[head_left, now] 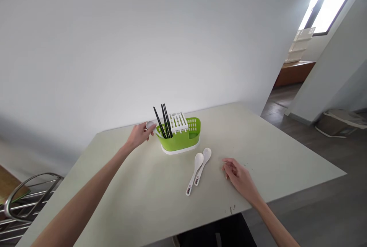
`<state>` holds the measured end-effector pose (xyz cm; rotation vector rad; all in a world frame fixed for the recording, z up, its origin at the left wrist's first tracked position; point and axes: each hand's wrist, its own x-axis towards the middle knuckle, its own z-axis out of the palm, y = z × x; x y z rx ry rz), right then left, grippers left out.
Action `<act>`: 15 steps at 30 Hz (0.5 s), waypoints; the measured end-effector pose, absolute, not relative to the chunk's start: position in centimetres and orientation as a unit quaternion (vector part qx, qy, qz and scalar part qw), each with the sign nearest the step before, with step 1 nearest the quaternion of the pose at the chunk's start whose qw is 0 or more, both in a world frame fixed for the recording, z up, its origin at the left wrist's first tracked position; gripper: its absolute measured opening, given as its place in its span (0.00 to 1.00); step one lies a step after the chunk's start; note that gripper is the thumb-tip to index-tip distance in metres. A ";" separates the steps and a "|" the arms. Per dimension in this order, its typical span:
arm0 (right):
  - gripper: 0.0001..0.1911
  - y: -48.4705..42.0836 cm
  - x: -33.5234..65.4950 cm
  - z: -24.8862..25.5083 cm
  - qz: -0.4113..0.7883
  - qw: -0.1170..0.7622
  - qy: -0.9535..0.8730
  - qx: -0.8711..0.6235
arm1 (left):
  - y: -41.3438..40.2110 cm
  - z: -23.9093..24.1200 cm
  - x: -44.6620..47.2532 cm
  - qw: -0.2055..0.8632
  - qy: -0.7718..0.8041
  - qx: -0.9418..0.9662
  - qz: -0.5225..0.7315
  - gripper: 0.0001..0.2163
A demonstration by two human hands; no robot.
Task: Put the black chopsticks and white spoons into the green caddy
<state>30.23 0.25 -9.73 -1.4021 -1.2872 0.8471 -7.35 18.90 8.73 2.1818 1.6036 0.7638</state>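
Observation:
My left hand (139, 134) pinches a white spoon (150, 125) by its bowl at the left end of a green utensil basket (178, 142). The spoon's handle points down into the basket. Several black chopsticks (165, 122) stand upright and slightly tilted in the basket's left part. A white slotted rack (179, 122) sits across its middle. My right hand (239, 178) rests on the table with its fingers loosely bent and apart, holding nothing. To its left lie two more white spoons, one nearer (195, 172) and one beside it (203, 166), bowls pointing away from me.
The pale table (137, 197) stands against a white wall (172, 40). A metal-framed chair or rack (31, 197) is at the lower left. On the right are a window (332, 2) and a grey bin-like container (340, 122) on the floor.

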 end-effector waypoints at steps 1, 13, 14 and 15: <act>0.27 0.2 30.2 -9.8 0.350 0.504 -0.535 -0.582 | 18.8 8.6 -7.3 0.152 0.564 0.768 0.263 0.27; 0.27 -0.1 30.2 -9.2 0.356 0.485 -0.539 -0.590 | 19.8 11.8 -8.8 0.173 0.451 0.872 0.075 0.16; 0.27 -0.1 30.1 -9.2 0.356 0.486 -0.539 -0.589 | 20.0 12.0 -8.9 0.168 0.446 0.876 0.068 0.15; 0.27 -0.1 30.1 -9.2 0.355 0.488 -0.539 -0.588 | 20.1 12.1 -9.0 0.158 0.443 0.880 0.062 0.14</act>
